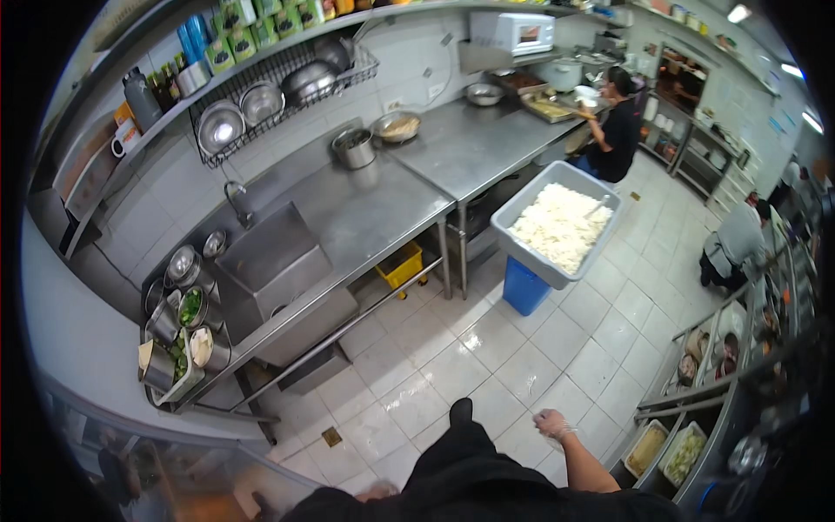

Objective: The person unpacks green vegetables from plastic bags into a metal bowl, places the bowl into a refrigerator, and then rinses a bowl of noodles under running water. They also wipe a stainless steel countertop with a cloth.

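Observation:
My right hand (553, 424) hangs over the tiled floor at the lower right in a thin clear plastic glove, its fingers partly curled, and no object shows in it. Only a small part of my left hand (378, 491) appears at the bottom edge, beside my dark clothing; its fingers are hidden. Ahead of me, a grey plastic tub (502, 225) full of a white crumbly food (561, 222) rests on a blue bin (524, 287). A clear utensil lies in the food near the tub's far right side.
A steel counter (417, 202) with a sink (280, 254) runs along the left, bearing pots and vegetables. A yellow wheeled bucket (401, 266) stands beneath. Food trays (647, 449) line the right side. A person (613, 130) works at the far counter; another (734, 241) bends at the right.

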The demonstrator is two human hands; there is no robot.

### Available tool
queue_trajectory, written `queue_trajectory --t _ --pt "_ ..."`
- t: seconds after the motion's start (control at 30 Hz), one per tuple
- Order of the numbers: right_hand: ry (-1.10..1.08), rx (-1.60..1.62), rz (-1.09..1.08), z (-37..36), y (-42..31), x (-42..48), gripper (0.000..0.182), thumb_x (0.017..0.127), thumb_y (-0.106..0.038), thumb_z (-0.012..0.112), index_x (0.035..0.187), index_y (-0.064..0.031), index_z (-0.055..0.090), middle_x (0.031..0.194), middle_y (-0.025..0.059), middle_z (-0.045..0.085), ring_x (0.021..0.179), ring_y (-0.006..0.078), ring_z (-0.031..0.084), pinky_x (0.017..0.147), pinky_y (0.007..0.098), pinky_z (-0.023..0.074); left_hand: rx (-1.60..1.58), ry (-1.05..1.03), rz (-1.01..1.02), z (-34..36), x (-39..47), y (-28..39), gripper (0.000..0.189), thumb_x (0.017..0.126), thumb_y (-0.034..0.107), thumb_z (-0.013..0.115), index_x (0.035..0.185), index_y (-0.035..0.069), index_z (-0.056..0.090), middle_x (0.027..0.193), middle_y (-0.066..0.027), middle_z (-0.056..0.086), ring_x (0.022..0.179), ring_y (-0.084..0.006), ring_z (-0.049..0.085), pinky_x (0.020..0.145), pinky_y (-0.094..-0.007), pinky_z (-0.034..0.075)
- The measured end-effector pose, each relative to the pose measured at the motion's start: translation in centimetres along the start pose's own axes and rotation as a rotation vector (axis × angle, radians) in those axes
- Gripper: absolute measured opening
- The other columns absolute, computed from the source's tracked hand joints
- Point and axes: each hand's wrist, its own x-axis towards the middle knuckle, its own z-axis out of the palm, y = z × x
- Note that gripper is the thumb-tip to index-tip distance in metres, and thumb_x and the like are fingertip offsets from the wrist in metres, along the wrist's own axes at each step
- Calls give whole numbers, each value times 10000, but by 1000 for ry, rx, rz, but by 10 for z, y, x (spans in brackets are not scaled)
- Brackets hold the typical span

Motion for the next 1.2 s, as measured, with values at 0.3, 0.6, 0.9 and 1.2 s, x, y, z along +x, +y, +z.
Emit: queue_trajectory --t 0.3,0.6,0.9,1.2 --pt "-31 391 242 -115 -24 141 349 950 -312 630 1019 25 691 884 145 743 736 201 706 654 343 557 -643 309 -39 -382 387 240 280 957 315 656 768 111 620 751 -69 686 627 -184 637 572 -375 523" --pt "-7 743 -45 -295 -193 278 328 995 -313 622 1077 1 676 920 87 740 732 140 669 638 280 517 -1209 814 110 -753 679 332 127 919 95 680 954 16 587 777 -112 617 643 -269 671 575 -367 614" --pt "66 694 -177 -482 -251 461 235 1004 -234 620 1029 -9 684 871 54 713 763 122 646 675 280 513 -1168 1295 -270 -941 816 290 347 921 253 706 1087 -41 624 902 -179 676 864 -325 685 717 -415 589" --pt "64 599 -173 -551 -288 550 216 1004 -212 639 1011 -1 683 763 6 623 693 85 540 637 263 452 -276 1167 -462 -956 808 328 368 880 210 702 1111 -72 653 1087 -203 718 992 -344 724 825 -465 610"
